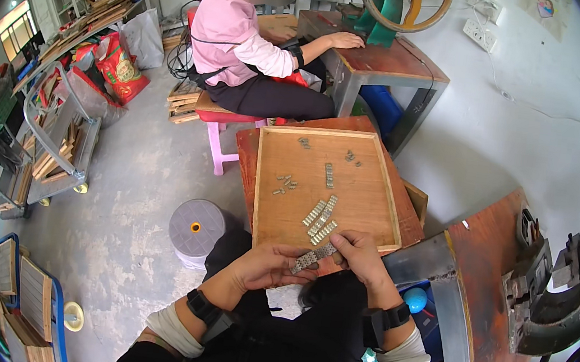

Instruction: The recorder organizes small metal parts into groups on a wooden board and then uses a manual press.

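Note:
Over the near edge of the wooden tray [268,178], I hold a silvery strip of metal links [306,260], like a length of watch band, slanting between my hands. My left hand [266,265] has its fingers closed around the lower end. The upper end is pinched between thumb and fingers of my right hand [362,255]. Just beyond my fingers lie several similar link strips [319,217] side by side in the tray. One shorter strip [330,176] lies farther up. Small loose metal pieces [287,183] sit at the left, with more little groups near the far side.
A person in pink [224,35] sits across, one hand on a wooden-topped bench [399,60] beneath a yellow handwheel [406,0]. A grey round stool [195,231] stands at left. At right is another bench [488,278] bearing a metal machine [559,286]. A loaded cart [55,145] is far left.

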